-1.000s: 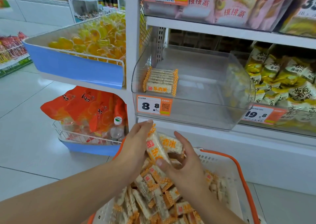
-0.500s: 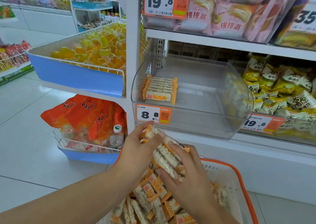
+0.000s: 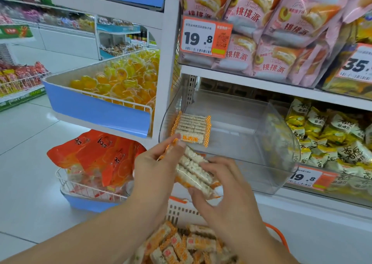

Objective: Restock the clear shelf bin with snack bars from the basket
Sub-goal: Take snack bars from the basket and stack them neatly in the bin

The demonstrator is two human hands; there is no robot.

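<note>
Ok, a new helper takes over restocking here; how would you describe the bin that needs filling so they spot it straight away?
Find the white shelf upright beside the blue tray of orange jelly cups. Just right of it, under the pink cake packs, sits the clear shelf bin. Unlike its full neighbours it is nearly bare, holding one neat row of snack bars at its left end.

White shelf [image 3: 251,82], clear bin [image 3: 261,143] on it, yellow packets [image 3: 330,134] alongside
</note>
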